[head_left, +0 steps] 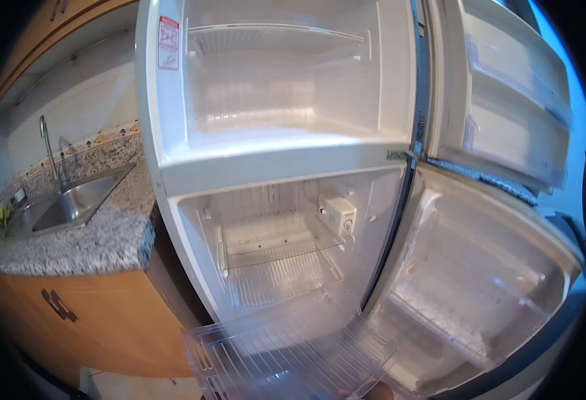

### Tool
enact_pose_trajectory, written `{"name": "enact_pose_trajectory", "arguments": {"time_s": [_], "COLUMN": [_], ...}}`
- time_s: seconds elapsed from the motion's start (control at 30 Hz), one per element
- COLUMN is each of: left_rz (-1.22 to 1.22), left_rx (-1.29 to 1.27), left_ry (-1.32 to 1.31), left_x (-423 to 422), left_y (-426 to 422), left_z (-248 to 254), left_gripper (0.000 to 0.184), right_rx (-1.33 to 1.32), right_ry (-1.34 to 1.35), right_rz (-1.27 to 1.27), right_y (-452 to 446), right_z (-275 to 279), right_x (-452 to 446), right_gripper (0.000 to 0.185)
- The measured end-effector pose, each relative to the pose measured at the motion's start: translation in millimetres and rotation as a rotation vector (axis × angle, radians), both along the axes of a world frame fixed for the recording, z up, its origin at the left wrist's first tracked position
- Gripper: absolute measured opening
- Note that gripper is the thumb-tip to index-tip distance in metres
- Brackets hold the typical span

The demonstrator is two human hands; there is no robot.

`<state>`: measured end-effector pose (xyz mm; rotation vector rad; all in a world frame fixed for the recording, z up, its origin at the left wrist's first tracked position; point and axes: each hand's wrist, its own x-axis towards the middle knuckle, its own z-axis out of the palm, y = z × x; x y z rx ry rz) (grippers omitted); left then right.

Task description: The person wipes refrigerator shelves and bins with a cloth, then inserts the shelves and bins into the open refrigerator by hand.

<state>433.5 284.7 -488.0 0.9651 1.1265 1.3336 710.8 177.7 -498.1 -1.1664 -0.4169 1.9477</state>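
Observation:
A clear ribbed plastic fridge shelf (286, 363) hangs tilted at the bottom of the view, in front of the open lower compartment. At its lower right edge, a small part of my right hand (381, 392) shows, closed on the shelf; most of the fingers are cut off by the frame. My left hand is out of view. Behind the held shelf, the fridge compartment (196, 227) has another clear shelf (276, 257) fitted inside and a white control box (339, 217) on its right wall.
The upper freezer compartment (259, 87) and its door (513, 87) stand open. The lower door (473, 267), with a clear bin, swings out at right. To the left are a granite counter (106, 243), a steel sink (73, 203) with tap (49, 153), and a wooden cabinet (106, 320).

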Motion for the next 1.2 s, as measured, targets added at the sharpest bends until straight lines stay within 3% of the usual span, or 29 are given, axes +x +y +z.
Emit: {"name": "enact_pose_trajectory", "arguments": {"time_s": [0.43,0.67,0.77,0.9,0.97,1.0,1.07,1.1,1.17,1.2], "left_rz": [-0.11,-0.208,-0.313,-0.379,-0.406,-0.414,-0.116,-0.13,-0.153,-0.161], "left_rx": [-0.205,-0.137,-0.115,-0.057,-0.059,-0.072,-0.067,-0.073,0.085,0.08], "left_ry": [-0.554,-0.871,-0.972,-0.809,-0.817,-0.816,-0.479,-0.481,-0.918,-0.92], "left_x": [-10,-14,-11,-10,-16,-18,-18,-20,-21,-20], "left_y": [-63,-130,-137,-122,-104,-99,-90,-89,-93,-93], "left_z": [221,340,389,417,422,428,439,448,470,476], "left_gripper": [0.06,0.068,0.08,0.085,0.083,0.083,0.078,0.078,0.073,0.073], "right_rx": [-0.039,0.026,0.086,0.24,0.238,0.33,0.437,0.458,0.565,0.564], "right_ry": [0.084,0.214,0.227,0.061,0.01,-0.009,-0.026,-0.02,-0.038,-0.041], "right_rz": [0.166,0.286,0.295,0.255,-0.034,-0.058,-0.096,-0.107,-0.066,-0.074], "right_y": [-9,-50,-58,-52,-43,-35,-16,-5,22,32], "right_z": [225,317,348,407,448,456,466,472,468,471], "right_x": [9,27,27,24,5,3,-1,-4,-4,-5], "right_gripper": [0.044,0.052,0.055,0.057,0.052,0.05,0.054,0.06,0.056,0.056]}}
